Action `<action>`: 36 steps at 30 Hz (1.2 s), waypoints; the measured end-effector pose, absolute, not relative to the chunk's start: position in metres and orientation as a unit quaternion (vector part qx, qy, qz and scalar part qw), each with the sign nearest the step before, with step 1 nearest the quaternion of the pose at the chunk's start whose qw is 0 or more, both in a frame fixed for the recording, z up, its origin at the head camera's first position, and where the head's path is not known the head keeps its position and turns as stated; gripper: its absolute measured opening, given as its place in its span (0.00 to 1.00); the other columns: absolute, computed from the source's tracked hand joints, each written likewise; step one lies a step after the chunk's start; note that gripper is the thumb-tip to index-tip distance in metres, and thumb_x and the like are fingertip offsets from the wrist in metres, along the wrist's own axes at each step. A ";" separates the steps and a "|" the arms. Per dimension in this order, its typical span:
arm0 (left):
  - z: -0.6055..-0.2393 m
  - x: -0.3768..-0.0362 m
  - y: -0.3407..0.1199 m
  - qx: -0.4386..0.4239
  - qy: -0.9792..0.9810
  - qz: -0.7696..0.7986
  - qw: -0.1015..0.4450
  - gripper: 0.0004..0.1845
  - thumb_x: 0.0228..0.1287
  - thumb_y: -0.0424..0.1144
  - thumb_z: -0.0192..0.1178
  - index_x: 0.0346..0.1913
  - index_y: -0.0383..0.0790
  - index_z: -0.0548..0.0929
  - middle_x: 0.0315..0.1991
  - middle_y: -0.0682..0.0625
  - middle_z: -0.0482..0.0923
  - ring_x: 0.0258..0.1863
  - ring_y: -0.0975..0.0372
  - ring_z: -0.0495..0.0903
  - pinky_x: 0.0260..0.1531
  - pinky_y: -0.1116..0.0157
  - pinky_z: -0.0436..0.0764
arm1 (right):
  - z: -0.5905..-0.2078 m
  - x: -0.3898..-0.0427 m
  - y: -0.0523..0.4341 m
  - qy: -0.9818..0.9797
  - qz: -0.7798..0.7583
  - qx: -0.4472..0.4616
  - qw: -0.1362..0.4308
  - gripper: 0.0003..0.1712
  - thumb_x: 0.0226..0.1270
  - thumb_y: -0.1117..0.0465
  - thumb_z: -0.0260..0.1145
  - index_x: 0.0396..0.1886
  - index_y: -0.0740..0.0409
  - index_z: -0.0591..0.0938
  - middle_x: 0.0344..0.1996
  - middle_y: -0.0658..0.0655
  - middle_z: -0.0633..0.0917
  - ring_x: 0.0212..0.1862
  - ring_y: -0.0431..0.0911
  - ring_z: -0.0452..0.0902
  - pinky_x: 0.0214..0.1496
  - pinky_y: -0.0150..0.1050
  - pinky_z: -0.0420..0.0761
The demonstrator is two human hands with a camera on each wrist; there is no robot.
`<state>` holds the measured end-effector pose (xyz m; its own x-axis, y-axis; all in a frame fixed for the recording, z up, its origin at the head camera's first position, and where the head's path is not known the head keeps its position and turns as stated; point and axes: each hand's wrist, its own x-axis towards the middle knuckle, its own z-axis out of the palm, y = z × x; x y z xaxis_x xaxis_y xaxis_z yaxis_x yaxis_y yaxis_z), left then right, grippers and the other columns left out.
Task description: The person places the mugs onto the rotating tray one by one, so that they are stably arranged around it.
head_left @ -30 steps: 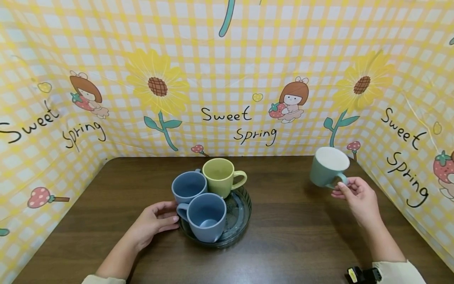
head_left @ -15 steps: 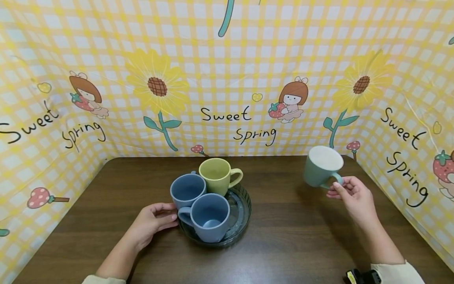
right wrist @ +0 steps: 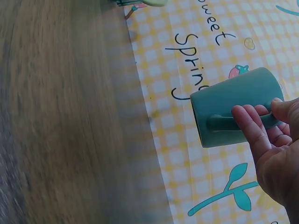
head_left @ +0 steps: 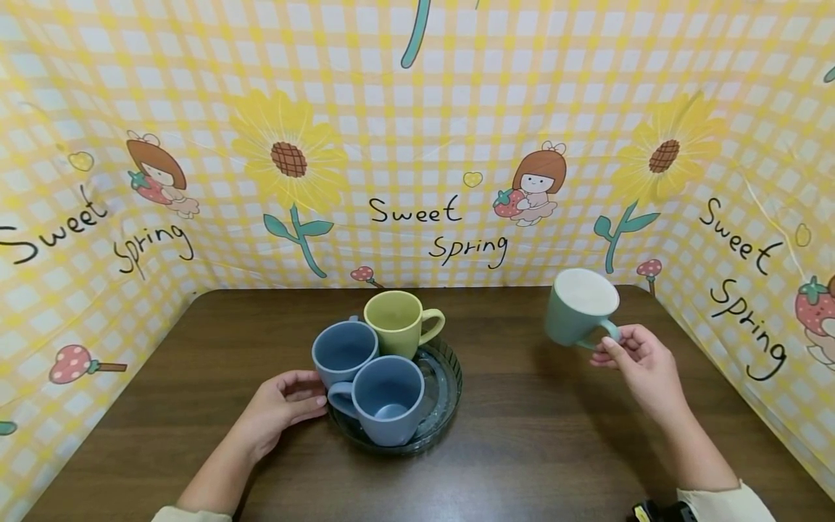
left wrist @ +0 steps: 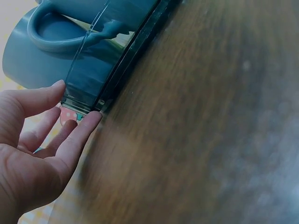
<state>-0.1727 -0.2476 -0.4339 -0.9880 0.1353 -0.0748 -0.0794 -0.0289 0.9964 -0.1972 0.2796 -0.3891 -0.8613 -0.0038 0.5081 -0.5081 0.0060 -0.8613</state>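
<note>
1. Table [head_left: 535,435]: dark brown wood grain; carries all items below.

2. Left hand [head_left: 277,409]: nearest item, resting on the table at the left edge of the tray [head_left: 450,391]. Grip relaxed and holding nothing; in the left wrist view the fingertips [left wrist: 91,119] touch the tray's wall, apparently steadying it.

3. Tray: round, dark, see-through, at table centre. Holds three upright mugs: front blue mug [head_left: 386,397], handle to the left; rear blue mug [head_left: 343,351], just behind it; yellow mug [head_left: 399,322], farthest back, handle to the right. The right part of the tray is bare.

4. Right hand [head_left: 642,370]: raised above the table's right side. Grip closed on the handle of the green mug [head_left: 577,308], thumb and fingers pinching it.

5. Green mug: pale green outside, white inside, tilted, held in the air, well apart from the tray. Glazed, smooth, seemingly empty.

6. Step in hand, as judged: carrying the green mug toward the tray. Next move calls for righting it and lowering it into the bare right part, clear of the yellow mug's handle.

7. Backdrop [head_left: 417,145]: yellow checked sheet with sunflowers.
</note>
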 end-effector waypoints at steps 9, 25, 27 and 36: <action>-0.432 -0.173 -0.246 0.015 0.711 0.699 0.078 0.34 0.57 0.24 0.67 0.65 0.20 0.64 0.53 0.36 0.75 0.49 0.59 0.80 0.47 0.57 0.82 | -0.386 -0.192 0.269 -0.686 0.675 0.201 0.182 0.03 0.68 0.78 0.57 0.37 0.76 0.70 0.28 0.58 0.85 0.29 0.44 0.85 0.32 0.39 0.85; -0.433 -0.172 -0.246 0.038 0.739 0.666 0.092 0.39 0.54 0.27 0.71 0.67 0.25 0.64 0.58 0.35 0.73 0.56 0.53 0.76 0.47 0.64 0.81 | -0.375 -0.187 0.249 -0.716 0.642 0.226 0.155 0.05 0.68 0.78 0.58 0.38 0.78 0.70 0.28 0.57 0.83 0.30 0.44 0.85 0.32 0.40 0.85; -0.433 -0.172 -0.246 0.043 0.739 0.665 0.092 0.39 0.54 0.27 0.71 0.67 0.24 0.64 0.59 0.35 0.73 0.56 0.53 0.75 0.47 0.64 0.81 | -0.375 -0.186 0.245 -0.718 0.639 0.229 0.155 0.05 0.67 0.78 0.58 0.37 0.78 0.70 0.27 0.57 0.83 0.30 0.44 0.84 0.32 0.40 0.85; -0.434 -0.171 -0.245 0.061 0.754 0.648 0.087 0.41 0.52 0.28 0.73 0.68 0.26 0.65 0.61 0.36 0.71 0.57 0.52 0.74 0.49 0.67 0.78 | -0.375 -0.184 0.230 -0.729 0.621 0.249 0.146 0.04 0.66 0.79 0.60 0.36 0.76 0.72 0.27 0.59 0.83 0.28 0.45 0.84 0.31 0.43 0.85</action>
